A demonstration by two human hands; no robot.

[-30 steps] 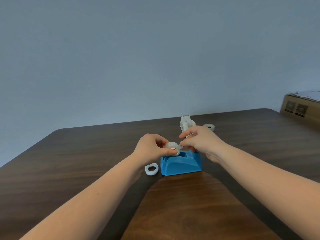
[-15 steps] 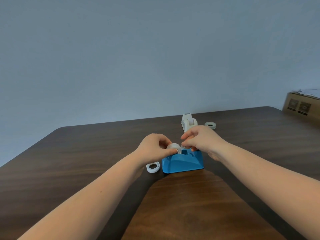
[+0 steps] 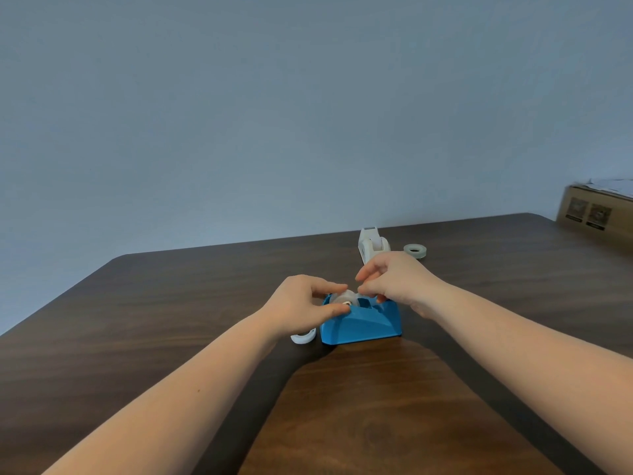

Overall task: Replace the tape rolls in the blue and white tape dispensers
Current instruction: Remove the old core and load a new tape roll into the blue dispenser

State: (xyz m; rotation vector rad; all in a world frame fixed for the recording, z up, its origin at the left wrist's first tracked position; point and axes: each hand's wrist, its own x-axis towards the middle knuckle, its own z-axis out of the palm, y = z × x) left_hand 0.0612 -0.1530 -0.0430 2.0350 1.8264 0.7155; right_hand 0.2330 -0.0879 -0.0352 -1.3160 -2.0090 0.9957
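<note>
A blue tape dispenser (image 3: 363,323) stands on the dark wooden table (image 3: 171,320). A whitish tape roll (image 3: 345,299) sits low in its top cradle. My left hand (image 3: 301,305) pinches that roll from the left side. My right hand (image 3: 397,281) pinches at the roll's right edge, where a thin tape end seems to lie; fingers hide the detail. Behind my right hand stands the white tape dispenser (image 3: 370,243), upright. A spare tape roll (image 3: 415,250) lies flat to its right. Another white ring (image 3: 303,337) lies left of the blue dispenser, partly under my left wrist.
A cardboard box (image 3: 596,210) with papers on top sits at the far right edge of the table. A plain grey-blue wall stands behind the table's far edge. Bare wood stretches to the left and toward me between my forearms.
The roll has gone down from above the blue dispenser into its cradle, both hands following it. My right fingers have spread a little. The view has shifted slightly.
</note>
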